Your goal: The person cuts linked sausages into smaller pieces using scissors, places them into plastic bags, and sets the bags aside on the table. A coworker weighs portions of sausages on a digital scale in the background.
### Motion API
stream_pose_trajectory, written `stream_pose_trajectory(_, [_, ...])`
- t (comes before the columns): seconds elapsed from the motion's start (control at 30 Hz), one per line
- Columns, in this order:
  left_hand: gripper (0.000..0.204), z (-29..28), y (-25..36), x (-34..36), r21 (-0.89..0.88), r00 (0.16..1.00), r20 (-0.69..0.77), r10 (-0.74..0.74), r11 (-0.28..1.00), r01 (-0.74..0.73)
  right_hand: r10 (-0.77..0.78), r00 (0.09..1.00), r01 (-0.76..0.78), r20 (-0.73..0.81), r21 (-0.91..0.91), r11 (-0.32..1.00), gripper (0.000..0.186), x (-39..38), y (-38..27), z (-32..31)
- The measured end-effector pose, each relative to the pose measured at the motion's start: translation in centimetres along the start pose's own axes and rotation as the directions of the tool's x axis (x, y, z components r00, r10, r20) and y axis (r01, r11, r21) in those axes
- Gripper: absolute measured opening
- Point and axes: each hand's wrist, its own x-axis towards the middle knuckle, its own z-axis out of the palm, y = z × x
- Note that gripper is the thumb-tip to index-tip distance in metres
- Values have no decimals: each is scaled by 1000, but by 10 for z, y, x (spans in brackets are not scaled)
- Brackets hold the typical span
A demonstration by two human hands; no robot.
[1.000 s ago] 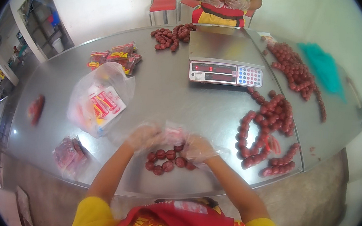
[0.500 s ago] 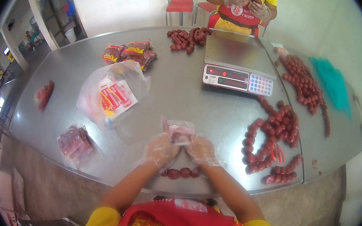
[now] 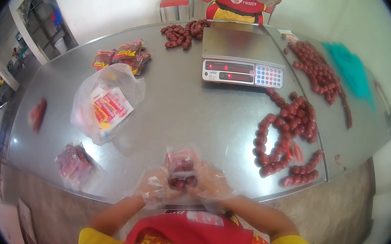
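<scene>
a small clear bag of dark red sausages [image 3: 181, 167] sits between my two hands, raised just above the near edge of the desk [image 3: 196, 117], close to my chest. a second ago those sausages lay loose in a small heap on the steel in front of me; half a second ago the bag was up and only a few were left on the surface; now that spot is bare, so i judge the filling of this bag is about done

my left hand [image 3: 156, 190], in a thin plastic glove, is closed around the bag's lower left side. my right hand [image 3: 210, 184], gloved too, clasps the right side; both grips are holding the bag, fingers curled, not spread

further out on my left lies a filled packet of sausages [image 3: 72, 166], and beyond it a crumpled clear sack of red and yellow printed wrappers [image 3: 106, 104]. to my right, strings of linked red sausages [image 3: 286, 132] sprawl over the desk. ahead in the middle stands a weighing scale [image 3: 243, 62] with an empty steel pan. more filled packets [image 3: 121, 55] lie at the far left, another sausage pile near the far edge, and a teal plastic sheet [image 3: 350, 72] at far right

across the desk another person in a yellow and red top stands with gloved hands raised
</scene>
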Motion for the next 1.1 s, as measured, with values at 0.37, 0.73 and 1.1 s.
stream_pose_trajectory(0.37, [93,-17,-19,91,-323,852,-478,-213,945,55,49,999,-48,1,273,961,46,54,-14,-15])
stream_pose_trajectory(0.73, [135,-40,-37,53,-46,983,-178,-35,999,28,142,959,-73,-246,269,960,45,87,5,3])
stream_pose_trajectory(1.1, [132,-38,-13,58,-54,982,-191,10,998,-21,160,958,-109,-237,215,970,31,122,7,-1])
